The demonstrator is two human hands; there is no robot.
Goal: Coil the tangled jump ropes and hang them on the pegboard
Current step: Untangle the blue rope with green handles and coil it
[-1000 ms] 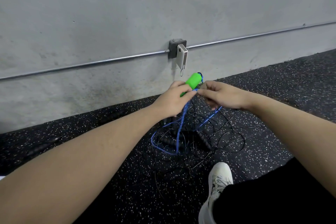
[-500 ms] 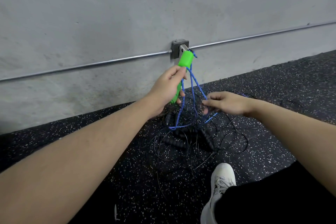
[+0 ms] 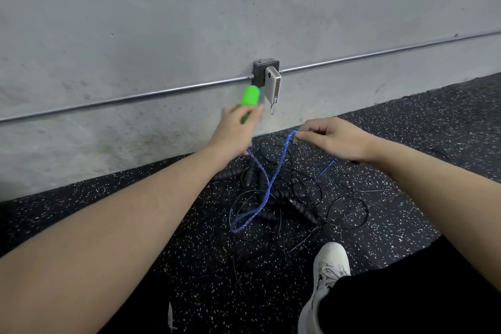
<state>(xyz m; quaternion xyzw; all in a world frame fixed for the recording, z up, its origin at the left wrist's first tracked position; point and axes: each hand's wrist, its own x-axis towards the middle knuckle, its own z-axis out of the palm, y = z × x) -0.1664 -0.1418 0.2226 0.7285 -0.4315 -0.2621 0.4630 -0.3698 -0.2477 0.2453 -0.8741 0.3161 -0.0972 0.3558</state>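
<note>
A grey concrete wall (image 3: 189,8) is seen across the upper half. A black rubber floor (image 3: 433,122) with white speckles is seen below it. A metal conduit (image 3: 135,96) is run along the wall into a dark outlet box (image 3: 260,70). A white power-bank-like device (image 3: 272,84) is hung at the box, with a small loop dangling under it; some marks are seen on its face but no writing can be read.

Dark trousers (image 3: 406,306) and a white sneaker (image 3: 329,263) are seen at lower right; dark markings on the shoe cannot be made out as a brand.

A tangle of black jump ropes (image 3: 284,198), thin cords and ribbed black handles, is left lying on the floor between the arms, well below the outlet box.

A blue rope (image 3: 267,190) is held up off the pile: a loop is hung down over the tangle, its bottom near the floor.

The left hand (image 3: 235,130) is curled round the green handle (image 3: 250,96), whose top is stuck up above the fingers, just beside the white device. Motion blur is noted here.

The right hand (image 3: 333,138) is pinching the blue rope between thumb and fingertips at its upper bend; the other fingers are loosely curled.
</note>
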